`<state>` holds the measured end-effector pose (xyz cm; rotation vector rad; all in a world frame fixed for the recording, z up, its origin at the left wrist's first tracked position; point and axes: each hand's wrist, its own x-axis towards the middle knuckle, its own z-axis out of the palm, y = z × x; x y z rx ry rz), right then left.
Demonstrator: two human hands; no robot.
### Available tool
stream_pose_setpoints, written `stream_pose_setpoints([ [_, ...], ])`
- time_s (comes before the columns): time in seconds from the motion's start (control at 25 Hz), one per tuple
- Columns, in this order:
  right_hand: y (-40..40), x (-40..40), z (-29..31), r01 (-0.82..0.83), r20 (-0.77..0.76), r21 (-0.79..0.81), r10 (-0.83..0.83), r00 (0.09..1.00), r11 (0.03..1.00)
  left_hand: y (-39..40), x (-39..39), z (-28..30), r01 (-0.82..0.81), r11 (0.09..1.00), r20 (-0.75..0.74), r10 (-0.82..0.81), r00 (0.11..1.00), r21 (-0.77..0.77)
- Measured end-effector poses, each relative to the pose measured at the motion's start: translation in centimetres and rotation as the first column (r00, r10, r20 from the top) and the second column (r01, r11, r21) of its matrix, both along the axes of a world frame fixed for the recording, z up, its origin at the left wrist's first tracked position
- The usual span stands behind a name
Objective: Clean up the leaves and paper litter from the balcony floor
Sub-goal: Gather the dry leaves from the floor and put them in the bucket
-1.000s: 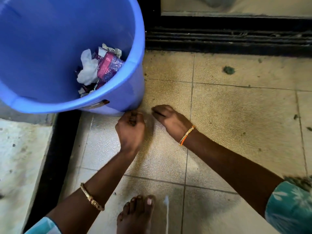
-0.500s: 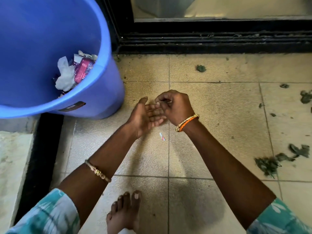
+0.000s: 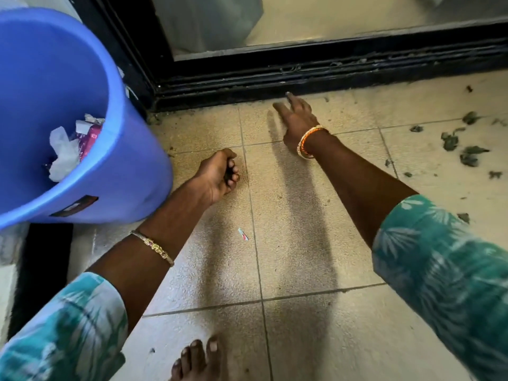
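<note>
The surface is a balcony floor [image 3: 297, 243] laid with beige textured tiles, divided by grey grout lines and dusted with dark specks. A blue plastic bin [image 3: 132, 171] is stood on it at the left, against the black door track [image 3: 330, 75]. A small scrap of paper litter [image 3: 243, 234] is seen lying near the middle. Dry green leaves [image 3: 464, 152] are scattered at the right. A bare foot [image 3: 198, 361] is planted at the bottom edge.

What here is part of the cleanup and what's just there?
Job:
- blue bin
- dried leaf bits
- small paper scrap
- left hand, curled around dark debris
- right hand, reaching open toward the door track

Just there:
- door track
- bare foot
</note>
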<state>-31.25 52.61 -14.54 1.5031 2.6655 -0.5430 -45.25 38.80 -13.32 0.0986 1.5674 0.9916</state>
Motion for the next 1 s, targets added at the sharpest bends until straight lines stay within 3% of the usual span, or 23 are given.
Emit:
stream_pose_setpoints([
  [0.12, -0.9, 0.2, -1.9, -0.037, -0.014, 0.026, 0.038, 0.999, 0.999, 0.4, 0.2, -0.5, 0.019, 1.000, 0.020, -0.019, 1.000, -0.014],
  [0.32, -3.5, 2.8, -3.7, 0.032, -0.175, 0.243, 0.012, 0.985, 0.969, 0.8, 1.7, -1.4, 0.053, 0.998, 0.054, -0.052, 0.997, -0.031],
  [0.4, -3.2, 3.2, -3.7, 0.149, -0.290, 0.225, -0.080, 0.954, 0.963, 1.5, 2.5, -1.2, 0.051, 0.998, 0.062, -0.049, 0.997, -0.021],
  [0.44, -3.2, 3.4, -3.1, 0.266, -0.392, 0.140, -0.193, 0.899, 0.954, 2.1, 3.0, -1.1, 0.047, 0.999, 0.067, -0.045, 0.997, -0.018],
  [0.56, -4.4, 4.9, 0.0, 0.477, -0.646, -0.214, -0.490, 0.585, 0.852, 4.3, 5.6, -0.3, 0.122, 0.993, 0.105, -0.122, 0.987, 0.006],
  [0.64, -5.6, 6.8, 1.8, 0.503, -0.679, -0.271, -0.534, 0.505, 0.821, 5.6, 8.1, 0.4, 0.240, 0.971, 0.129, -0.240, 0.962, 0.016],
  [0.8, -7.6, 10.8, 4.1, 0.547, -0.642, -0.281, -0.578, 0.504, 0.789, 7.2, 13.6, 3.1, 0.374, 0.925, 0.146, -0.379, 0.914, 0.061],
  [0.92, -8.3, 13.2, 5.4, 0.514, -0.587, -0.270, -0.562, 0.583, 0.814, 8.1, 16.6, 4.1, 0.490, 0.869, -0.014, -0.490, 0.871, 0.074],
  [1.0, -8.5, 14.5, 6.1, 0.500, -0.606, -0.313, -0.575, 0.550, 0.808, 8.7, 17.8, 4.1, 0.548, 0.835, -0.103, -0.541, 0.835, 0.048],
])
